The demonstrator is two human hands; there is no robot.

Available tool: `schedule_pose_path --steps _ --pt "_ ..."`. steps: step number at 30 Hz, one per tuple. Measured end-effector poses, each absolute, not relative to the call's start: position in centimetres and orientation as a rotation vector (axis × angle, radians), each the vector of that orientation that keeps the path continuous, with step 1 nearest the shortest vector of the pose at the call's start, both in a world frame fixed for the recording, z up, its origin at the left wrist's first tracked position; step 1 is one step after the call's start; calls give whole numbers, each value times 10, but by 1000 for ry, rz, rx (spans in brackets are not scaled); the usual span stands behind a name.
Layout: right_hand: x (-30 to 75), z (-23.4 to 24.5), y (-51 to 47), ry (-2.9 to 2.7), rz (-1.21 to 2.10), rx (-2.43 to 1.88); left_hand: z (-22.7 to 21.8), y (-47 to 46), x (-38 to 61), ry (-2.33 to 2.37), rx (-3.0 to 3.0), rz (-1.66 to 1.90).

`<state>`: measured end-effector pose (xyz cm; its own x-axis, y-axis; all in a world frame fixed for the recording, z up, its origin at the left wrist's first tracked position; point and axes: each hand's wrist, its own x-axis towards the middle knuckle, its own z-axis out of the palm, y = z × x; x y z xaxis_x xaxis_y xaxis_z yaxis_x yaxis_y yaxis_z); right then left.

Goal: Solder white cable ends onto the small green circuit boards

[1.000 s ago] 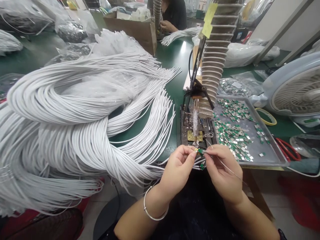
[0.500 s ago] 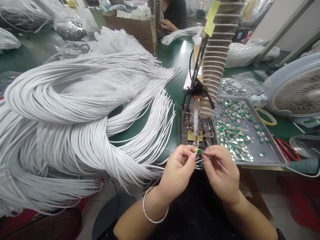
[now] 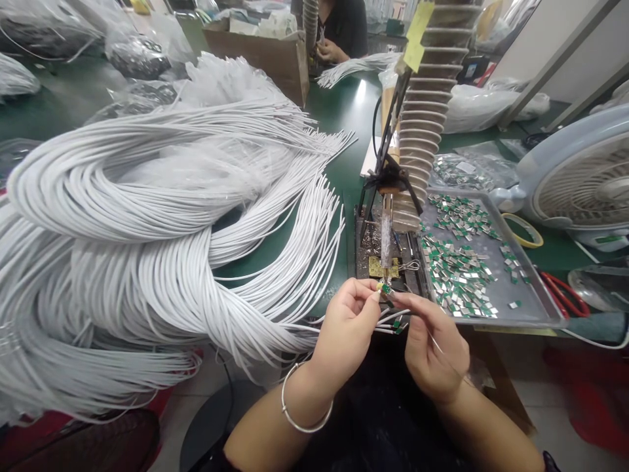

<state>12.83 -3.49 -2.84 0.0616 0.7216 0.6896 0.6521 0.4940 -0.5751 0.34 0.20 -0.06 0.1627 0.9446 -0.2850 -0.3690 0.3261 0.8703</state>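
Left hand [image 3: 346,334] pinching small green connector board [image 3: 386,288] just under the soldering iron [image 3: 386,239] tip, right hand [image 3: 435,347] closed on thin white wires [image 3: 390,319] just beside it

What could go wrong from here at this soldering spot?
The left hand pinches a small green board just below the tip of what looks like a soldering iron, so a slip might burn the fingers. Loose white cable ends beside the hands could touch that tip and melt. A careless knock might also scatter the green-and-silver parts in the metal tray.
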Motion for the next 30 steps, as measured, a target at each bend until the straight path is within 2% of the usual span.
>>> schedule_pose_path --steps 5,30 --pt "134 -27 -31 -1717 89 -1086 3 3 3 962 738 1069" --pt "130 -23 -24 -1743 -24 -1092 6 5 4 896 692 1084"
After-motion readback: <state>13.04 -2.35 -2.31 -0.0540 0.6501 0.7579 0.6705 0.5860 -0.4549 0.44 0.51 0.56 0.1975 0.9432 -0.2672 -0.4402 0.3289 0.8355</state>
